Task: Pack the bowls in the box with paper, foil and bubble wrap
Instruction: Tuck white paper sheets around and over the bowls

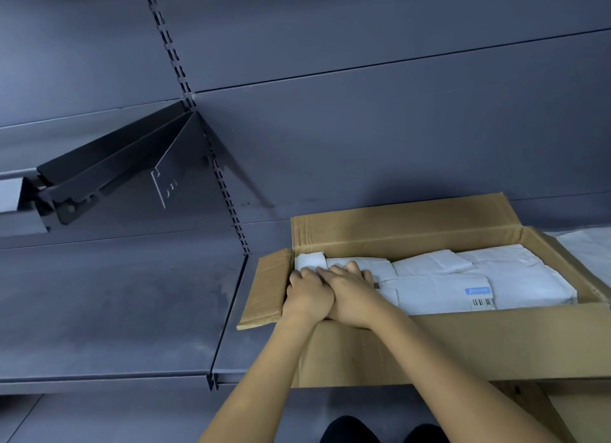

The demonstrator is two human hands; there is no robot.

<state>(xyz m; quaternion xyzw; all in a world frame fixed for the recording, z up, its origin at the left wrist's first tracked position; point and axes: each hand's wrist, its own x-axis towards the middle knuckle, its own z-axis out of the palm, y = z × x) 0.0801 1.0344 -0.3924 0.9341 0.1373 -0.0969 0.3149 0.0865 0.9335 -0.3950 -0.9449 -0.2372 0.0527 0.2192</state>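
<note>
Shelf bracket (109, 175) upper left, dark shelf (115, 310) below it. Box (463, 343) lower right on the shelf, flaps open, white paper (446, 277) filling it. Left hand (307, 295) and right hand (355, 295) touch each other, both on the paper at the box's left end. Right fingers flat, pressing; left fingertips bent down, can't tell if gripping. Barcode label (481, 299) right of the hands
</note>
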